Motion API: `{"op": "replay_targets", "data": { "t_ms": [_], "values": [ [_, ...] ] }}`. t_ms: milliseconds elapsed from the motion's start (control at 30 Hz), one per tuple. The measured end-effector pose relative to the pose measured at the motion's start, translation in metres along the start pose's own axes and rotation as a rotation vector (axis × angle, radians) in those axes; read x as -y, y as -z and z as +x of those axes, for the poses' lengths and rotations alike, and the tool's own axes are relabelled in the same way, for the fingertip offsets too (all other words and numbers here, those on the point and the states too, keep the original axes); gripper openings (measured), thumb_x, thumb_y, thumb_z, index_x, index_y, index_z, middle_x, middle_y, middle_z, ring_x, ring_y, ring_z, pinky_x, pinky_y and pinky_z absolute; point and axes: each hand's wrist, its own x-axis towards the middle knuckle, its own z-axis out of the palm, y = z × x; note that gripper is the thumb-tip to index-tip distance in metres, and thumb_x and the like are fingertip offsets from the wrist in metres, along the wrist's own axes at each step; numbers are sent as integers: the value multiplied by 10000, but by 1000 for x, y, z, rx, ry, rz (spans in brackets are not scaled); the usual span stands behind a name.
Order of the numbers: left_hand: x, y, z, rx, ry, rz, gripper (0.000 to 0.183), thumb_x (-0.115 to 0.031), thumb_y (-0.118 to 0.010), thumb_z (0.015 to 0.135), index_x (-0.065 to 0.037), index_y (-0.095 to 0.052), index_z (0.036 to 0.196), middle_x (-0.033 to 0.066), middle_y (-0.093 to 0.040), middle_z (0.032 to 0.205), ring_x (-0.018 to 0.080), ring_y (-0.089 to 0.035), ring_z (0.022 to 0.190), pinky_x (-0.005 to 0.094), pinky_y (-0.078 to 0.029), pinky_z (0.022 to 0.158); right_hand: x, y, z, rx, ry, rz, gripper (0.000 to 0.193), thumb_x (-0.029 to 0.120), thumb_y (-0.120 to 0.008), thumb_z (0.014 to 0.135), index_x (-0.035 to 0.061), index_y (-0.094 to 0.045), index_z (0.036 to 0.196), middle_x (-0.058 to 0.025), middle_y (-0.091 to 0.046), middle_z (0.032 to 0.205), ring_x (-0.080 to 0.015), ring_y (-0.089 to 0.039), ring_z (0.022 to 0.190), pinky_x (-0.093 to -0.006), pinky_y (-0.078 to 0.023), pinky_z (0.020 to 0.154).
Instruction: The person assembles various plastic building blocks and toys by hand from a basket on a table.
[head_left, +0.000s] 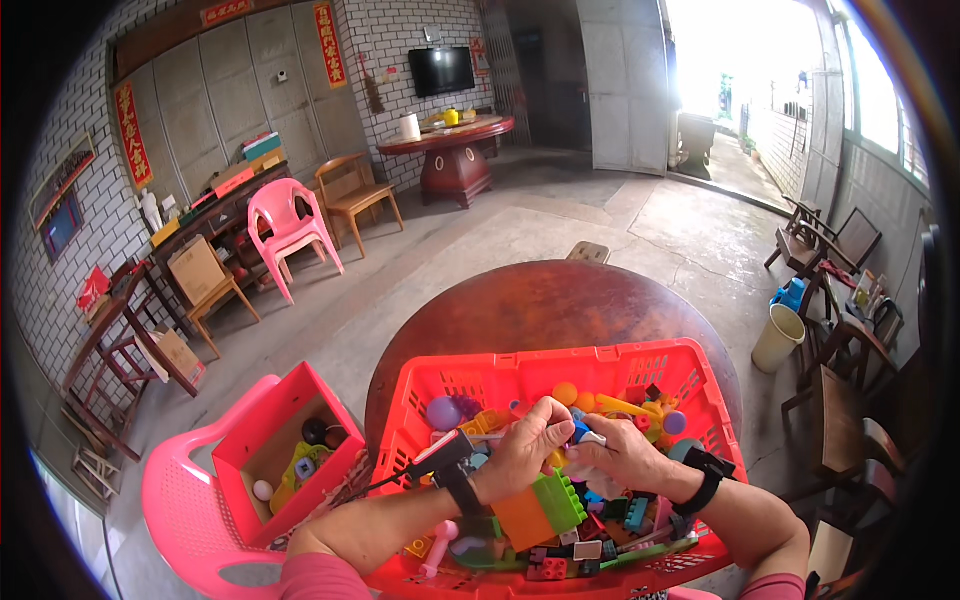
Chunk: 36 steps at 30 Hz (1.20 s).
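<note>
Through the head camera, I am holding a small blue-and-white toy [583, 432] over a red basket [550, 370].
My left hand [528, 450] and right hand [632, 455] are pinching it, fingers nearly closed; the basket is sitting on a round wooden table [540, 305].

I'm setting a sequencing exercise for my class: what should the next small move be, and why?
Perhaps ease the right hand off the blue-and-white piece, leaving it with the left hand: both hands meet at it above the red basket, and the red box stands to their left.
</note>
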Motion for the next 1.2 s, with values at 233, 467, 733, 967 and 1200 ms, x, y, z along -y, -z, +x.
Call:
{"op": "replay_targets", "data": {
  "t_ms": [233,467,733,967,1200],
  "values": [
    [1,13,3,318,435,-689,396,-472,-387,1033,-112,-547,1058,17,-512,750,90,-382,499,280,-448,545,14,21,0,-112,313,-702,252,212,-683,825,51,-553,969,-109,-594,858,-330,-635,802,-439,-506,649],
    [2,28,12,124,255,-433,320,-414,-487,1010,-98,-527,1044,26,-527,808,101,-468,528,275,-497,559,7,48,-2,-65,49,-773,415,185,-723,757,67,-492,1081,-122,-640,831,-354,-652,786,-454,-510,659],
    [3,10,10,96,-235,390,544,-233,-765,814,-58,-434,1209,68,-549,1016,197,-596,862,343,-497,785,0,25,1,61,186,-317,395,383,-653,890,21,-579,1029,-216,-662,858,-402,-649,834,-473,-494,702],
    [1,1,-2,115,-156,543,804,-276,-798,763,-44,-336,1378,171,-579,1090,305,-615,1023,410,-482,883,3,6,-1,187,218,-234,346,351,-629,901,7,-600,923,-200,-627,800,-388,-634,777,-462,-493,685],
    [-1,-4,-1,-7,-467,661,814,-181,-805,732,-32,-353,1393,184,-555,1162,342,-599,1076,406,-494,901,3,11,2,94,-129,175,366,339,-577,941,-22,-610,983,-127,-640,765,-232,-640,693,-355,-492,626]
  ]
}}
